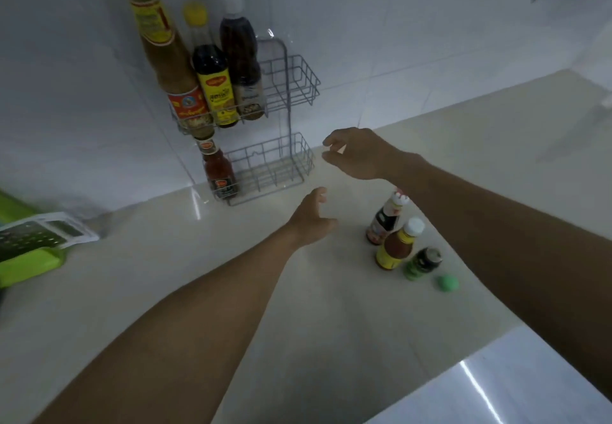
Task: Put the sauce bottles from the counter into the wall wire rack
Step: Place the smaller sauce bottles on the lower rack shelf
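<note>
My right hand, at centre frame, is loosely open with fingers curled and holds nothing; it hangs just right of the wire rack's lower basket. My left hand, below it, is likewise open and empty above the counter. Right of the left hand, three bottles stand on the counter in a close cluster: a dark sauce bottle, a yellow-labelled bottle and a small green jar, with a green cap lying just beside the jar. The rack, upper centre-left on the tiled wall, carries three tall bottles in its upper basket: an orange-brown one, a yellow-capped one and a dark one. A red sauce bottle stands at the left end of the lower basket. A green tray lies at the left edge.
</note>
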